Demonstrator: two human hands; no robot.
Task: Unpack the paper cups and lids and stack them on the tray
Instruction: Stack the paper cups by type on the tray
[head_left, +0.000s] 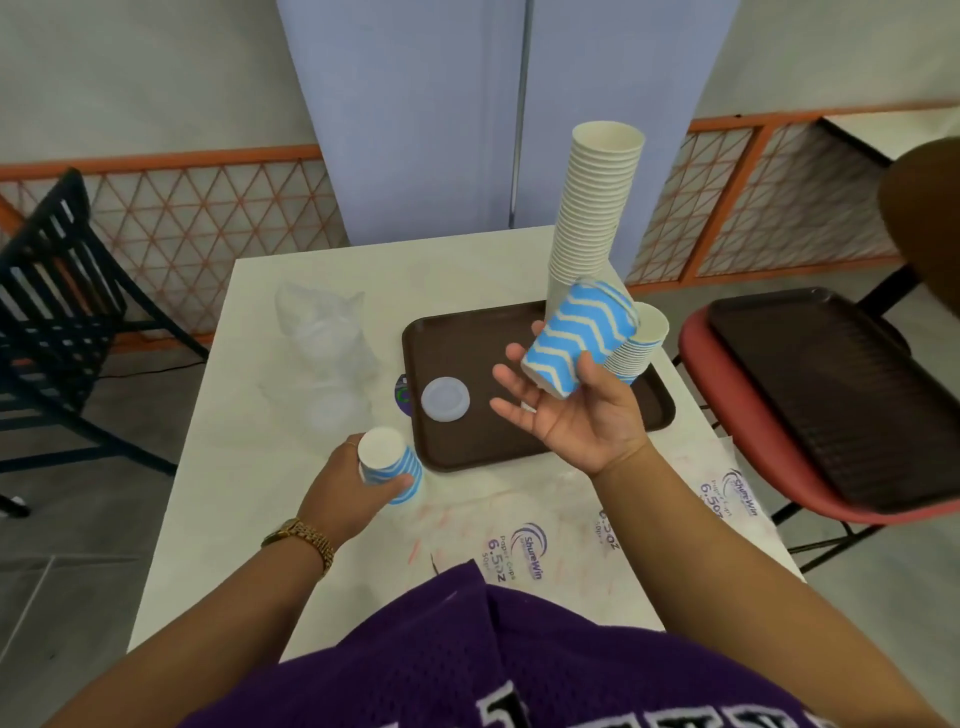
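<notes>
- One white table (260, 364) carries the work; a brown tray (467, 447) lies on its far right part.
- Second dark tray (831, 395) rests on a red chair (727, 415) to the right of the table; a black chair (62, 291) stands to the left.
- Tall stack of paper cups (592, 208) stands on the far side of the brown tray, mouths up, leaning slightly right.
- Shorter stack of cups (641, 343) stands on the tray just right of the tall one, partly hidden by the raised cup.
- Empty printed cup wrapper (571, 530) lies flat on the near right part of the table.
- Clear plastic bag of lids (327, 353) lies on the table left of the tray; its contents are hard to make out.
- Right hand (576, 415) is raised palm-up above the tray, fingers spread apart; thumb and fingertips hold a blue-and-white zigzag cup (582, 338), tilted, mouth toward the stacks.
- Left hand (348, 483) is at the table's near left, beside the tray corner, fingers curled round a second blue-striped cup (387, 467), white base up.
- Single white lid (445, 400) lies flat on the tray's left part, apart from both stacks.
- Gold watch (304, 538) sits on the left wrist.
</notes>
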